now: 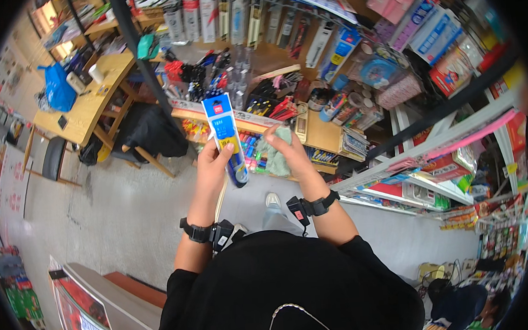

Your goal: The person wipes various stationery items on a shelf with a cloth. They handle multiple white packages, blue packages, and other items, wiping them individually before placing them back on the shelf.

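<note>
My left hand (214, 160) grips a long blue-and-white retail packet (225, 131) with a hang hole at its top, thumb across its yellow band. The packet bears writing and stands nearly upright in view; a dark blue item shows through its lower window. In my right hand (292, 152) is a pale green cloth (278, 157), bunched under the thumb and fingers and apart from the packet. Both hands are in front of a wooden stationery shelf (323, 136). Red pens (283, 111) and other pens stand in dividers just beyond.
Hanging packets (237, 21) line the rack above the pens. A dark metal post (142, 59) rises at the left, with a wooden table (73, 115) and a jacket-draped chair (148, 131) past it. White shelving (410, 188) runs along the right. A person (458, 300) is low at the lower right.
</note>
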{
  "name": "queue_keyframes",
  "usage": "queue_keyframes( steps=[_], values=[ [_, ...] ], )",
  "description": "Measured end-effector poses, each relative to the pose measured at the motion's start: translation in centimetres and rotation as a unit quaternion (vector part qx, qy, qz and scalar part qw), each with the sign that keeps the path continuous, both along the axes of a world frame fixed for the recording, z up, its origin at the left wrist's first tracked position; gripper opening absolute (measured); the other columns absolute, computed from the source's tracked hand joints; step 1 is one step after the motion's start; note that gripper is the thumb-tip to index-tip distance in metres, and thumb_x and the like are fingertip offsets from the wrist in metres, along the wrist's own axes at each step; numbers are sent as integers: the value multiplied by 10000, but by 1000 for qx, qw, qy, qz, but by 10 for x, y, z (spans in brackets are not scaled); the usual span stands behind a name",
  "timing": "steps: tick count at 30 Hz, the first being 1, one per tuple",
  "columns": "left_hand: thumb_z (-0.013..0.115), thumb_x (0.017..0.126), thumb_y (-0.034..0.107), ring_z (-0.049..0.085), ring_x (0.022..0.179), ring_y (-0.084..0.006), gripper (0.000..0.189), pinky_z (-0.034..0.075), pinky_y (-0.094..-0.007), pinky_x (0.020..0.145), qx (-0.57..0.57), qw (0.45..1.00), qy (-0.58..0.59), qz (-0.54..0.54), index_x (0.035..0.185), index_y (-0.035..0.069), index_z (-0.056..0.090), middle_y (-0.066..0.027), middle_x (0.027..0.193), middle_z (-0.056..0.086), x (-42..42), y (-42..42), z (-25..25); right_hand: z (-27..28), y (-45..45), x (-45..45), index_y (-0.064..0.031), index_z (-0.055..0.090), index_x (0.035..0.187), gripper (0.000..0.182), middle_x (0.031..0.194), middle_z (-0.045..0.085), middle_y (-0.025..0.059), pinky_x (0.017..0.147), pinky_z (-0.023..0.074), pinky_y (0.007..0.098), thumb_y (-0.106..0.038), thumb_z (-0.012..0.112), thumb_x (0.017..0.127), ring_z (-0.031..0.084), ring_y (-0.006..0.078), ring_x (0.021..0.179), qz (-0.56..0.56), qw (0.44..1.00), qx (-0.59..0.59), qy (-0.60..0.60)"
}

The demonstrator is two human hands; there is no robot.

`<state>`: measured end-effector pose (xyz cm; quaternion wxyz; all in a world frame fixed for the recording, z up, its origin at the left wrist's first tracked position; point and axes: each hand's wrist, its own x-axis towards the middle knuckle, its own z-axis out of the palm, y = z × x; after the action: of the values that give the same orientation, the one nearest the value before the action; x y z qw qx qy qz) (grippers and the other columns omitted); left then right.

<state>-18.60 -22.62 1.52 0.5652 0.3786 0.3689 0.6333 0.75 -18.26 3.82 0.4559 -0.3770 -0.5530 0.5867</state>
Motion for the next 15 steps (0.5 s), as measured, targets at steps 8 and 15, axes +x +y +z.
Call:
queue_keyframes(
  steps=[8,15],
  values=[
    [479,959,262,557,724,-89,337,451,-212,600,-22,997,6,-76,1231,64,490,-28,860,590,41,19,14,17,19,8,-72,433,1278,462,1166,520,68,899,427,303,-315,526,896,514,159,1044,14,967,-73,243],
    [438,977,331,470,606,-43,409,396,-195,536,-81,981,136,-111,1250,38,521,28,768,521,72,54,6,6,48,23,-35,433,1309,471,1245,495,80,1002,329,287,-343,451,953,448,161,1166,-41,984,168,-42]
  ],
)
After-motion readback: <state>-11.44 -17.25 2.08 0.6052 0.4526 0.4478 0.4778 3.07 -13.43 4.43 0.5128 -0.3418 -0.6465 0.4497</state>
